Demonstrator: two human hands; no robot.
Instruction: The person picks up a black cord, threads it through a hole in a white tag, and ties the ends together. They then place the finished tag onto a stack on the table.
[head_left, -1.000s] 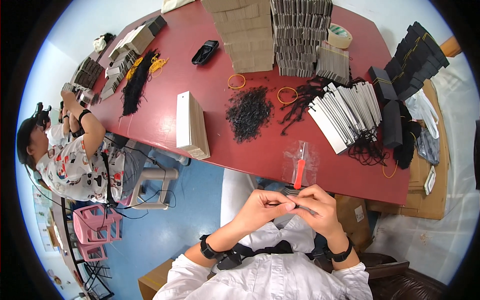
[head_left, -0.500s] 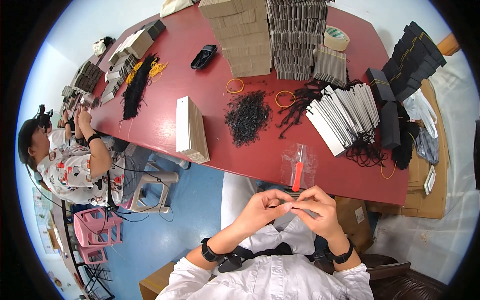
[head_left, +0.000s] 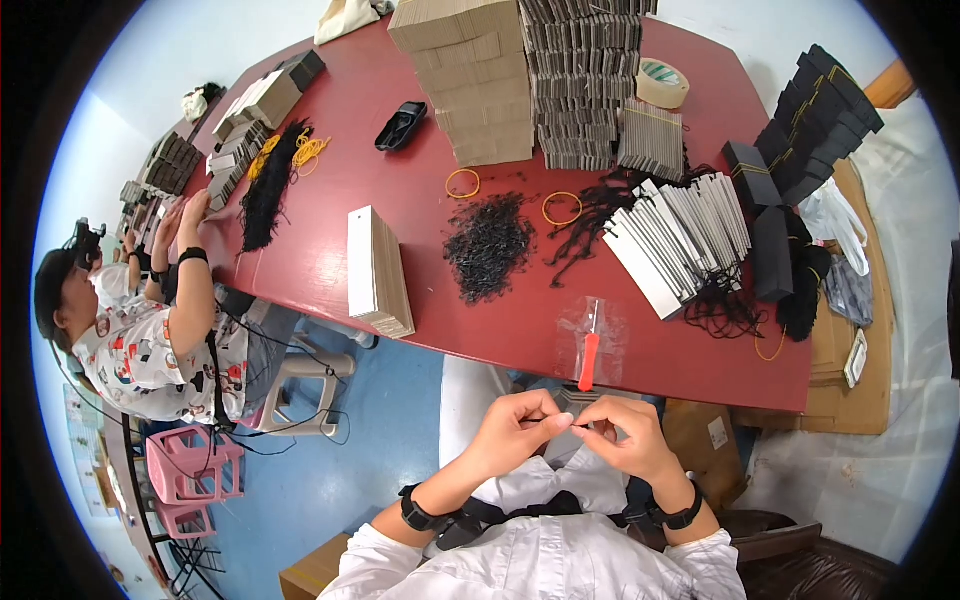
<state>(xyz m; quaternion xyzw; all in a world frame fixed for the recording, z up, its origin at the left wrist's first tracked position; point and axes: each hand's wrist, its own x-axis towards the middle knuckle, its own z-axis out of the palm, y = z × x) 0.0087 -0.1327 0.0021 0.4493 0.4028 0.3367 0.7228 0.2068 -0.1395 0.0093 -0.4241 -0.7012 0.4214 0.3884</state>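
Note:
My left hand (head_left: 518, 432) and my right hand (head_left: 628, 436) meet above my lap, just off the table's near edge. Both pinch with thumb and fingertips at a thin black cord (head_left: 580, 428); most of it is hidden by the fingers. Just beyond them a knife with an orange-red handle (head_left: 589, 362) lies on a clear plastic bag (head_left: 612, 340) at the table edge. A heap of small black pieces (head_left: 488, 248) is spread farther off. To the right, white strips with black cords (head_left: 680, 240) lie fanned out.
On the red table (head_left: 350, 150) stand a block of white-faced cards (head_left: 378, 275), tall cardboard stacks (head_left: 470, 90), a tape roll (head_left: 662, 84) and black boxes (head_left: 815, 125). A black tray (head_left: 401, 127) lies farther back. Another person (head_left: 150, 330) works at the left, near pink stools (head_left: 190, 465).
My hands have shifted slightly left, still pinching together, with the fingertips a little farther apart. The view has moved slightly. The other person's arms reach farther over the table.

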